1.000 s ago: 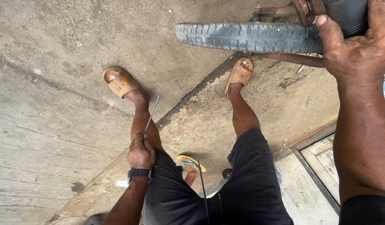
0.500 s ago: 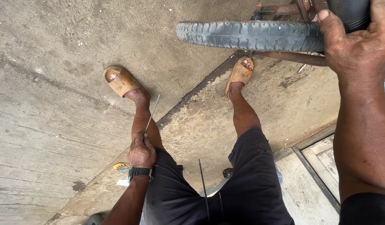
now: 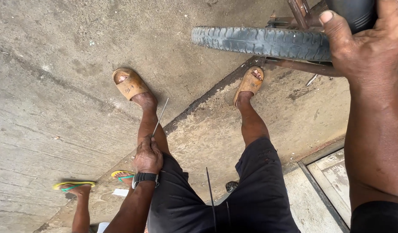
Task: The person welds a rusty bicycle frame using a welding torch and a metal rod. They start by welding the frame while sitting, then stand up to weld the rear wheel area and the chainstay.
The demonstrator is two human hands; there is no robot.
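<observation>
- Two hands in use, well apart.
- Left hand, wristwatch on it, rests closed against my left thigh, pinching a thin metal rod that points out and away from the fist toward my sandal; low grip keeps it off my leg.
- Behind that hand, another person's feet in green-yellow flip-flops.
- Right hand clamps down on a dark rounded part above the tyre, likely steadying the wheel, which hangs just beyond my fingers.
</observation>
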